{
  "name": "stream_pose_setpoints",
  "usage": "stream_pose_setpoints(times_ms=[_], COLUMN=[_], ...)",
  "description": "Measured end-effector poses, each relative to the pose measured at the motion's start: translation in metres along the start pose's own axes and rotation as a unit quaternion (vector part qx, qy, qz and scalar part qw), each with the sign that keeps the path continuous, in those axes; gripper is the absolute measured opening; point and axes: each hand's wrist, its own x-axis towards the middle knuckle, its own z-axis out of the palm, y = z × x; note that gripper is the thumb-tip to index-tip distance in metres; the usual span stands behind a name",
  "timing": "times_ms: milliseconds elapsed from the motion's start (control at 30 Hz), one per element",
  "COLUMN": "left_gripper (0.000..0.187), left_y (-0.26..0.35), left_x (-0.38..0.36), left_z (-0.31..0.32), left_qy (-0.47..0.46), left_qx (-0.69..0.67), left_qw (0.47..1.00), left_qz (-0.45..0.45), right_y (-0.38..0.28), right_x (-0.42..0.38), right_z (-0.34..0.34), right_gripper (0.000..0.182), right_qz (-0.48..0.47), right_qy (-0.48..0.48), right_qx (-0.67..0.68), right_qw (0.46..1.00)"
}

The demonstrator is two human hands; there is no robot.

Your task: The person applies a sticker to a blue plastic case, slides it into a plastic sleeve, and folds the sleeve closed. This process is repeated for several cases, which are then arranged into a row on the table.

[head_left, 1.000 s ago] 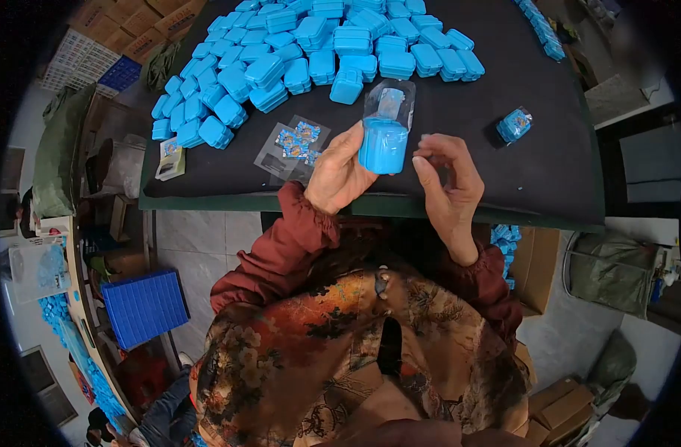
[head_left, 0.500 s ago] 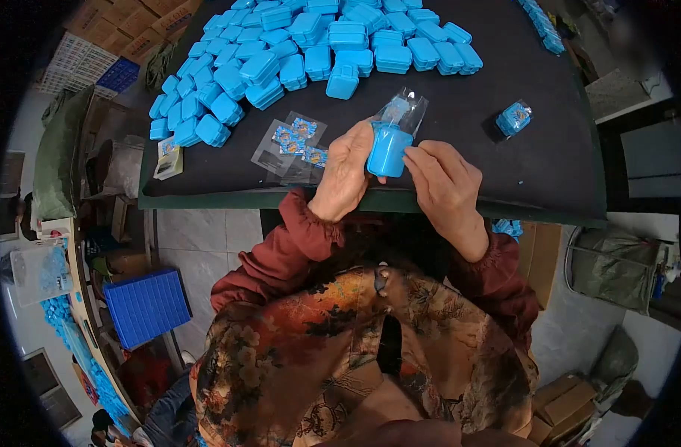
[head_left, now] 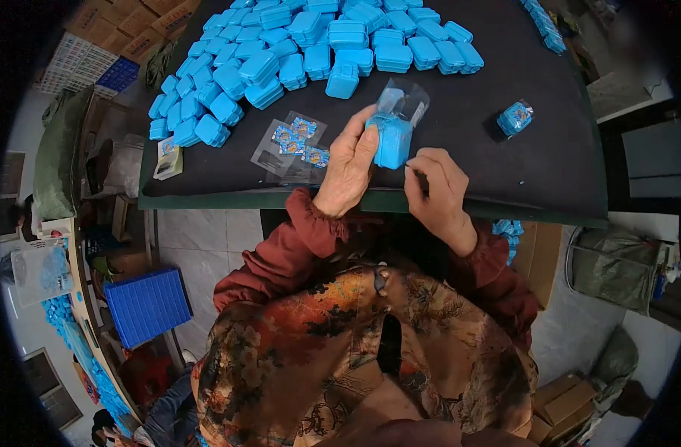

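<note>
Head view: you're bagging a blue case (head_left: 392, 140) at the middle of the frame.
Your left hand (head_left: 350, 165) has its grip clamped on the case, which sits part-way in a clear sleeve (head_left: 404, 100) above the dark surface (head_left: 467, 134). Your right hand (head_left: 437, 190) pinches the sleeve's lower edge, fingers together. Next, I judge, you need to draw the sleeve fully over the case. Loose blue cases (head_left: 310, 45) fill the upper frame.
</note>
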Motion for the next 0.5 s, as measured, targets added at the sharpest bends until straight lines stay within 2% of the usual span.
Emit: stream_pose_setpoints(times_ms=[33, 100, 133, 167, 233, 267, 300, 367, 500], left_gripper=[0.045, 0.05, 0.055, 0.055, 0.056, 0.058, 0.058, 0.058, 0.058], left_y=[0.001, 0.001, 0.001, -0.001, -0.007, -0.009, -0.006, 0.001, -0.005], left_x=[0.003, 0.011, 0.011, 0.012, 0.013, 0.013, 0.013, 0.015, 0.018], left_z=[-0.001, -0.005, -0.008, -0.012, -0.019, -0.022, -0.026, -0.035, -0.038], left_qy=[0.001, -0.042, -0.054, -0.054, -0.125, -0.12, -0.117, -0.141, -0.148], left_qx=[0.0, 0.1, 0.101, 0.101, 0.192, 0.191, 0.192, 0.34, 0.35], left_qw=[1.0, 0.989, 0.99, 0.99, 0.971, 0.974, 0.974, 0.929, 0.921], left_qz=[0.001, 0.102, 0.084, 0.082, 0.062, 0.018, 0.018, 0.032, 0.089], right_y=[-0.001, -0.006, 0.004, 0.011, 0.017, 0.017, 0.02, 0.026, 0.031], right_x=[0.0, 0.001, -0.005, -0.005, -0.001, 0.002, 0.0, -0.006, -0.002], right_z=[0.001, 0.005, 0.008, 0.011, 0.014, 0.011, 0.013, 0.016, 0.006], right_gripper=[0.033, 0.06, 0.077, 0.077, 0.076, 0.075, 0.075, 0.075, 0.063], right_qz=[-0.001, 0.201, 0.267, 0.268, 0.382, 0.393, 0.393, 0.357, 0.312], right_qy=[0.0, 0.079, 0.056, 0.056, 0.009, -0.017, -0.019, -0.054, -0.086], right_qx=[0.0, 0.138, 0.183, 0.182, 0.292, 0.312, 0.314, 0.288, 0.211], right_qw=[1.0, 0.967, 0.945, 0.944, 0.877, 0.865, 0.864, 0.887, 0.923])
